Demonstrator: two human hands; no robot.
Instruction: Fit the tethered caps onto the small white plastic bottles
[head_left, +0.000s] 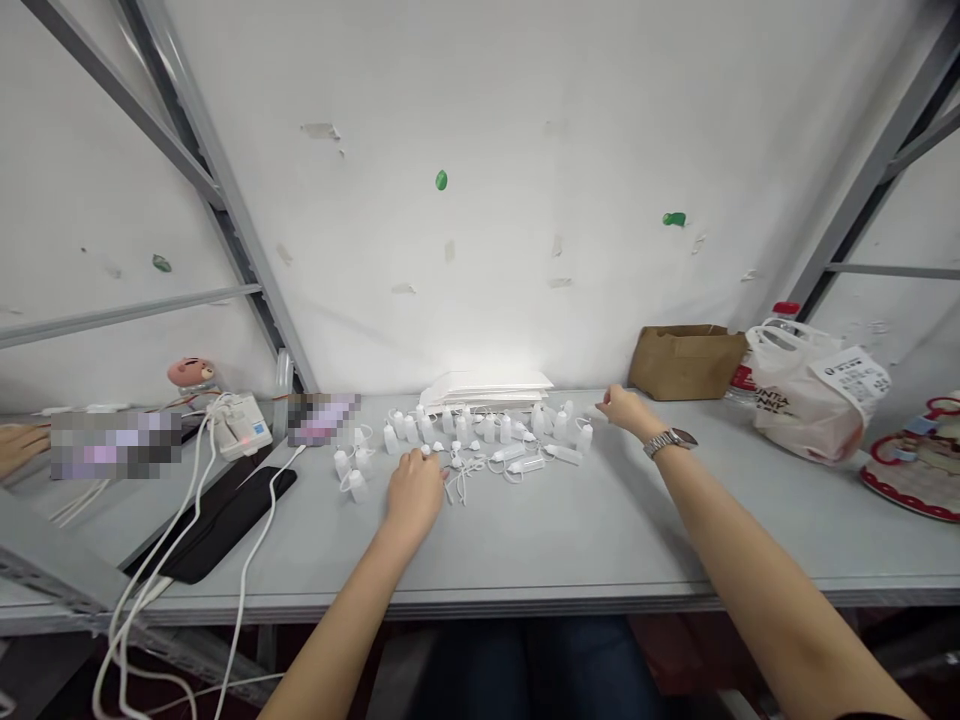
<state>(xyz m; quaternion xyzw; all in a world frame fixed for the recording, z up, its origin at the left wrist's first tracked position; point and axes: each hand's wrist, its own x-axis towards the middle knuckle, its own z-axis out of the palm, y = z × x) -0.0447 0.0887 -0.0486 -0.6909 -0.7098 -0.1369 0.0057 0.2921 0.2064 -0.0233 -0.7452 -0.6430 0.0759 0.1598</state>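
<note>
Her left hand rested, fingers curled, on small plastic bottles; they looked light and slippery, best pinched mid-body. Her right hand lay open beside them.

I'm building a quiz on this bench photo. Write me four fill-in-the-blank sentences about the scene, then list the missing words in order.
1. The right hand wears a ____ on its wrist.
2. The left hand rests among small white ____ on the grey table.
3. The open box by the wall is made of brown ____.
4. Left of the bottles lies a flat ____ pouch crossed by white cables.

Missing words: watch; bottles; cardboard; black
</note>
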